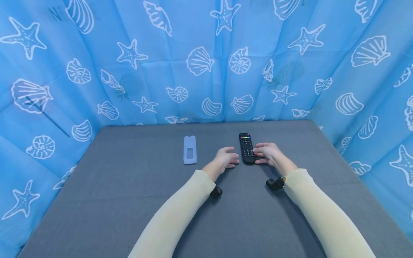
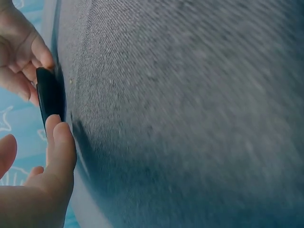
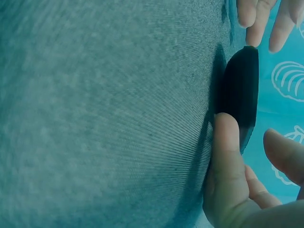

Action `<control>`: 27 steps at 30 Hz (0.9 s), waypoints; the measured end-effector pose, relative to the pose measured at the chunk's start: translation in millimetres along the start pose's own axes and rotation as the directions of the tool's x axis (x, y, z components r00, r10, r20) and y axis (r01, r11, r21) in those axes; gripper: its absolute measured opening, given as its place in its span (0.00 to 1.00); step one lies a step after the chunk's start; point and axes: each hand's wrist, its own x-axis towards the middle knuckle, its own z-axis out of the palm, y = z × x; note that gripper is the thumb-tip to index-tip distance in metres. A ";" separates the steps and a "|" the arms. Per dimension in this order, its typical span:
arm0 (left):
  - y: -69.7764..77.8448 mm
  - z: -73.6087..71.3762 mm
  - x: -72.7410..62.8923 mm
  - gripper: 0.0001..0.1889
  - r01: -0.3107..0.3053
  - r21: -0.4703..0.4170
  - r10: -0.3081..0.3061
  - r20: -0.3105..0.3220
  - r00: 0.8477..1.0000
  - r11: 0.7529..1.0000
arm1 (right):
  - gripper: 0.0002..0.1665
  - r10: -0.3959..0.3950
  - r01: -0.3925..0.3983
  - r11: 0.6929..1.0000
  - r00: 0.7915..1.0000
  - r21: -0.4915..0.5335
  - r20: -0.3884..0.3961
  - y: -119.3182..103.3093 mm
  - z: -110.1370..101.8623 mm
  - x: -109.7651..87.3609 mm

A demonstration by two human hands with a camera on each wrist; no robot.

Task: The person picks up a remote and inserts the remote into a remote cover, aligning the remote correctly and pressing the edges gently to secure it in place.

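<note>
A black remote control (image 1: 246, 147) lies face up on the grey cloth, its keypad and row of coloured buttons showing. My right hand (image 1: 269, 154) is at its right edge, fingertips right against the side and fingers fairly straight. To the left of the remote, my left hand (image 1: 226, 157) is held with loosely bent, spread fingers and nothing in them. In the right wrist view the near end of the dark remote (image 3: 240, 90) rises beside a right fingertip. The left wrist view shows the remote (image 2: 50, 95) between both hands.
A pale lilac, flat slim piece (image 1: 190, 147) with a rectangular cutout lies left of the left hand. Grey cloth (image 1: 135, 186) covers the table. A blue curtain (image 1: 174, 79) with shells and starfish hangs behind and at both sides.
</note>
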 end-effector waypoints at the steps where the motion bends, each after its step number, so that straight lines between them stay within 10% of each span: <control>1: 0.2 2.1 1.0 0.24 0.006 -0.001 -0.006 -0.007 1.000 1.000 | 0.32 0.001 -0.001 1.000 1.000 -0.002 0.002 0.2 0.1 0.7; 27: -3.9 41.4 13.6 0.16 0.035 0.058 -0.027 -0.133 0.991 0.998 | 0.28 -0.017 0.019 0.990 1.000 -0.141 0.017 -0.1 0.6 4.1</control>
